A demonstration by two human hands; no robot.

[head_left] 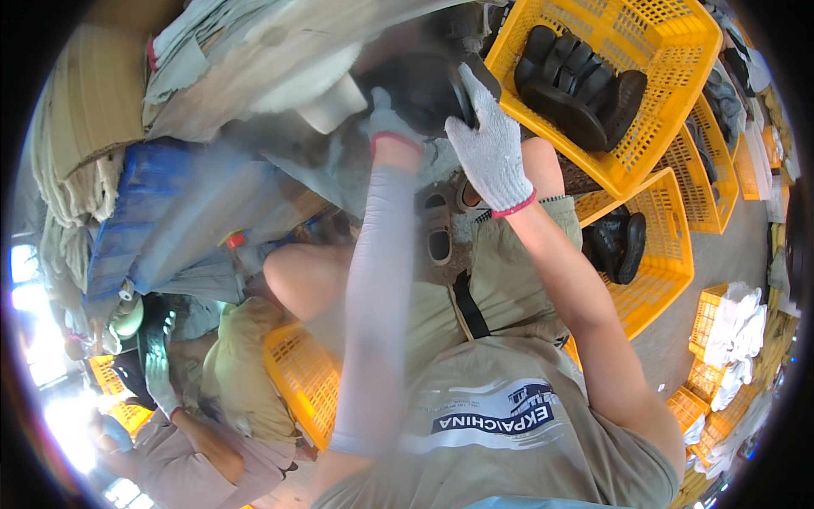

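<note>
Both my hands wear light grey knitted gloves with red cuffs. A black shoe (417, 89), partly blurred, is held between them at the top middle. My left hand (393, 125) is closed on its near left side, smeared by motion. My right hand (490, 157) grips its right end, the thumb on one side and the fingers on the other. Just left of the shoe is a white round part (335, 103), blurred; I cannot tell whether the two touch. A yellow crate (674, 93) to the upper right holds several black shoes (568, 119).
Beneath that crate, another yellow crate (670, 267) holds dark shoes. More yellow crates (708, 390) and white cloths stand at the right. A blue panel (136, 204) lies left of my legs. At lower left, a co-worker's gloved hand (158, 373) holds a dark object.
</note>
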